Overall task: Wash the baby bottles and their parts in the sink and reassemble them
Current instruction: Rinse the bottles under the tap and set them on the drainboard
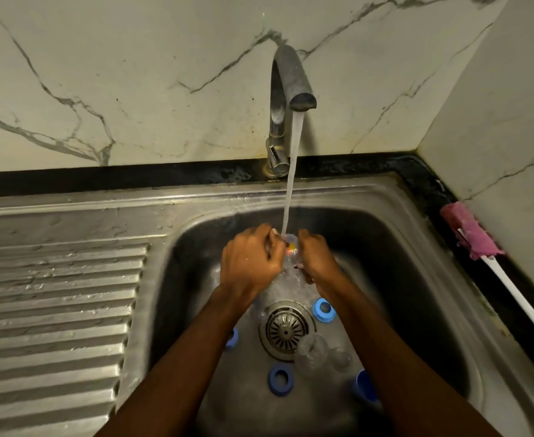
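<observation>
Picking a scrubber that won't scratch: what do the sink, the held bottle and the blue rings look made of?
The sink: probably stainless steel, brushed grey sheen, pressed drainer ribs. The bottle: clear, likely plastic; see-through with coloured print, glass not excluded. The blue rings: opaque matte plastic, apparently.

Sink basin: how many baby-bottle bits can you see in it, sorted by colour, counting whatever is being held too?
Blue rings or caps: 4 (two partly hidden)
Clear loose pieces: 2
Clear bottle, held up: 1
Total: 7
</observation>
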